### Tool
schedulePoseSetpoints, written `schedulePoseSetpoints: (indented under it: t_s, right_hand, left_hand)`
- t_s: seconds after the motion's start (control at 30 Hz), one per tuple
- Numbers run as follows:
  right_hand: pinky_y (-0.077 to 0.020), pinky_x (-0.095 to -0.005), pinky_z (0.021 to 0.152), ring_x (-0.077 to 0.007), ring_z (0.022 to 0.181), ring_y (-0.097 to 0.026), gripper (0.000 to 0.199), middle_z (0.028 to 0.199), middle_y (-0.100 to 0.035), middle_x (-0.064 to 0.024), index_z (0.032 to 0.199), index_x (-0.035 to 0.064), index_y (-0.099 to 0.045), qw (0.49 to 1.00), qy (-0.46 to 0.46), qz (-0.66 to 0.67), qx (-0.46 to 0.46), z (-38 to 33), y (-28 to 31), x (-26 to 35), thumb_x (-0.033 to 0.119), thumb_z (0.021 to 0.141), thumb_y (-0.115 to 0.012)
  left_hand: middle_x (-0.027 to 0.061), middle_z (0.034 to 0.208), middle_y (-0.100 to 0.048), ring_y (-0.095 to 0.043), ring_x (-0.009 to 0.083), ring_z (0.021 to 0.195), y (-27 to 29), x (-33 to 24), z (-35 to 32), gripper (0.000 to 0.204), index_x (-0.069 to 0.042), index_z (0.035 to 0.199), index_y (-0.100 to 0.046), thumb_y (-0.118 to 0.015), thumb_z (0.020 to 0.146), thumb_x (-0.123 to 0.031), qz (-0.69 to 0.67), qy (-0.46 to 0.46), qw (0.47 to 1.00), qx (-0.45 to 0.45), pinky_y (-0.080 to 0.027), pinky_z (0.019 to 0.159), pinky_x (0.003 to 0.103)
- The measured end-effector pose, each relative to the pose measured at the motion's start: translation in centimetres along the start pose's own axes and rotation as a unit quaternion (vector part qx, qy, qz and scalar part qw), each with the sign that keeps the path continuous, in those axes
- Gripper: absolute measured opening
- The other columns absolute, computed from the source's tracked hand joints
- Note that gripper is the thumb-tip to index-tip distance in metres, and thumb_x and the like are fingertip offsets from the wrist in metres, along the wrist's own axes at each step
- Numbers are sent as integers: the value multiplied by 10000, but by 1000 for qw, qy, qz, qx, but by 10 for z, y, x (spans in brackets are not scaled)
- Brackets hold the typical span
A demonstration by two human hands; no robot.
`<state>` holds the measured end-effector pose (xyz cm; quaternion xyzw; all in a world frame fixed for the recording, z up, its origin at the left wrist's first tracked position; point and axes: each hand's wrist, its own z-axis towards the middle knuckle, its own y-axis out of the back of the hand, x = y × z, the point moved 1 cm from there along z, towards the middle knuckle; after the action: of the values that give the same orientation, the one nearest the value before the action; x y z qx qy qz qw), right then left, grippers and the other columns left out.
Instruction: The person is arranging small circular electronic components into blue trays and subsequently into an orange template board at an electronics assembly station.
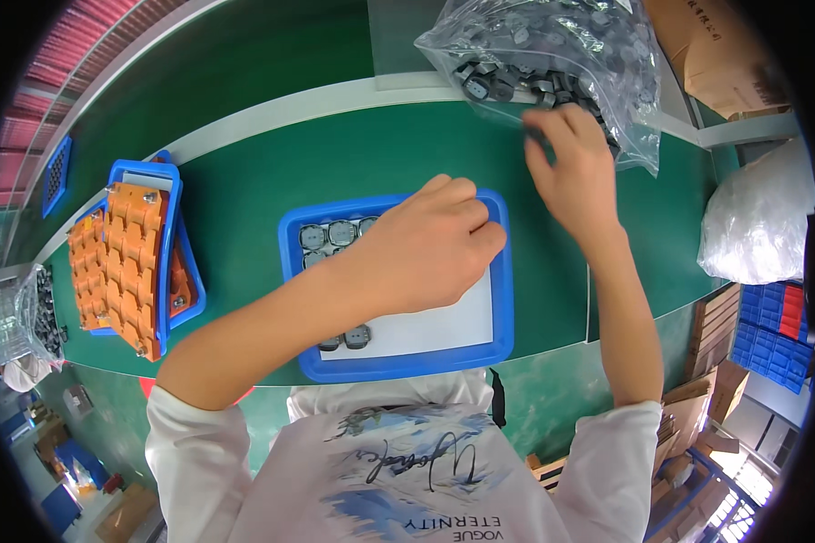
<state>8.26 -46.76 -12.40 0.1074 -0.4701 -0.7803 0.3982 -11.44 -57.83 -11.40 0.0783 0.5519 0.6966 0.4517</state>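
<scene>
My left hand (439, 244) hovers over a blue tray (290, 262) with its fingers curled in. What it may hold is hidden behind the knuckles. Small dark grey plastic parts (341, 233) stand in rows on the white sheet (435, 328) inside that tray, partly covered by my left hand and forearm. At the mouth of a clear plastic bag (638, 86), my right hand (572, 172) has thumb and forefinger closed on a small dark plastic part (535, 133), blurred. Many similar dark parts (493, 84) lie in the bag.
Left on the green table (235, 208) are stacked blue trays (190, 308) with orange jointed plates (136, 262) leaning on them. Another bag of dark parts (41, 312) sits at the far left. A cardboard box (724, 63) and a white plastic bundle (756, 222) stand at the right.
</scene>
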Motion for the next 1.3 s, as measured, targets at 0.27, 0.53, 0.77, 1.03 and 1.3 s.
schedulePoseSetpoints:
  t_s: [0.27,0.53,0.77,1.03,1.3]
  right_hand:
    - [-440,-404,826,-292,949,-555,399,1002,-630,-72,1173,89,-718,995,-3,-39,88,-73,35,46,-3,785,-728]
    - [-499,-360,798,-249,912,-578,474,1000,-621,-72,1291,75,-661,975,-77,175,108,-45,18,16,46,831,-771]
    - [-529,-322,782,-226,927,-606,441,1162,-587,-99,1268,52,-664,976,-75,173,111,-49,8,7,38,842,-777]
    - [-543,-339,793,-256,934,-645,279,1187,-592,-116,1082,8,-696,986,-72,133,75,-67,8,25,-32,815,-766]
    - [-535,-346,738,-263,914,-646,165,1012,-644,-116,971,11,-719,990,11,123,70,-60,16,19,-40,819,-754]
  left_hand:
    - [61,794,-561,-538,253,836,-12,10,-13,143,-37,847,-661,-721,733,-98,27,-12,998,-52,-460,754,380]
    - [84,887,-553,-535,269,853,-17,-6,-30,196,-29,869,-682,-763,700,-85,100,21,994,-33,-449,718,393]
    - [114,933,-537,-519,293,983,-5,5,-35,118,15,807,-688,-683,723,-67,118,65,988,-71,-446,831,397]
    - [87,1058,-544,-529,300,1019,-1,13,-47,290,-51,943,-736,-838,673,-74,100,90,987,-83,-443,857,430]
    - [79,1049,-546,-522,298,1046,22,24,-62,464,-88,1102,-706,-867,668,-122,61,143,985,-71,-446,872,428]
